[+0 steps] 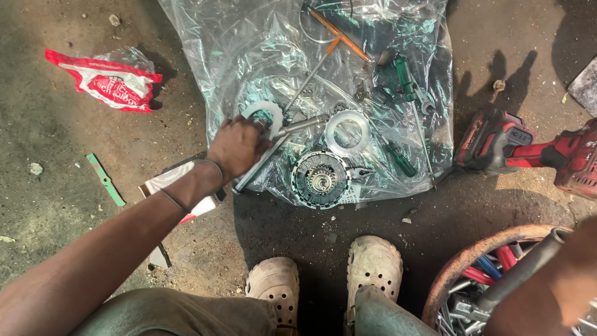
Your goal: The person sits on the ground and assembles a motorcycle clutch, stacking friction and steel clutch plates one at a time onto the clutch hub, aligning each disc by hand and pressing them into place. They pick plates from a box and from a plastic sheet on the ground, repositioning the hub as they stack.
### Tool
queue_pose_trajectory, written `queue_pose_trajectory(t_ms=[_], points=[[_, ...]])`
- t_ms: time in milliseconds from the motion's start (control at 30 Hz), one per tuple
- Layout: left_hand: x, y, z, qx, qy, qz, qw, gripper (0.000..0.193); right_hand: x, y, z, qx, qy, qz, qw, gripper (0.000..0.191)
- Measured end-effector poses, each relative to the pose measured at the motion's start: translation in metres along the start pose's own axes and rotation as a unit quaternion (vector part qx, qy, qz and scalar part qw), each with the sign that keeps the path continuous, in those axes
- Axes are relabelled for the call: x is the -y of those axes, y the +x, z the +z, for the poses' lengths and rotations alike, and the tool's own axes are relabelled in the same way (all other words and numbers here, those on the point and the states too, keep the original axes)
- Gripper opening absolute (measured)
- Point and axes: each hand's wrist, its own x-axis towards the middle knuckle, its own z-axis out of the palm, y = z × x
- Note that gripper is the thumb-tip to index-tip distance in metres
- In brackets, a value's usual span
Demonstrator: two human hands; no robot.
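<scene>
two screwdrivers (405, 84) with green handles, a flat metal ring (348, 132) and a round toothed clutch part (320, 179) lie on the clear plastic sheet (249, 37) around the left hand (238, 148). its fingers curl around a long metal bar (273, 149), beside a notched metal plate (266, 113). a rusty-rimmed bin (472, 255) at lower right holds loose tools. the right hand (547, 292) is mostly cut off; i cannot tell how its fingers sit. a red power tool (528, 149) lies nearby.
</scene>
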Motion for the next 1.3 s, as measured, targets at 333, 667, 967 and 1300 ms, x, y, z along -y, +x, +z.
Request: queue_pose_trajectory(t_ms=[333, 667, 967, 1300], points=[[0.033, 0.007, -0.015, -0.091, -0.406, 0.029, 0.909, 0.031, 0.192, -0.073, 0.095, 0.338, 0.185, -0.301, 0.872, 0.026], [0.053, 0.002, -0.007, -0.022, -0.468, -0.158, 0.869, 0.047, 0.254, -0.081, 0.118, 0.286, -0.041, -0.422, 0.860, 0.034], [0.071, -0.010, 0.007, -0.002, -0.490, -0.110, 0.865, 0.044, 0.246, -0.027, 0.101, 0.410, 0.250, -0.160, 0.862, 0.029], [0.080, -0.019, -0.031, -0.217, -0.256, -0.095, 0.937, 0.029, 0.204, -0.044, 0.080, 0.438, 0.536, -0.001, 0.721, 0.029]])
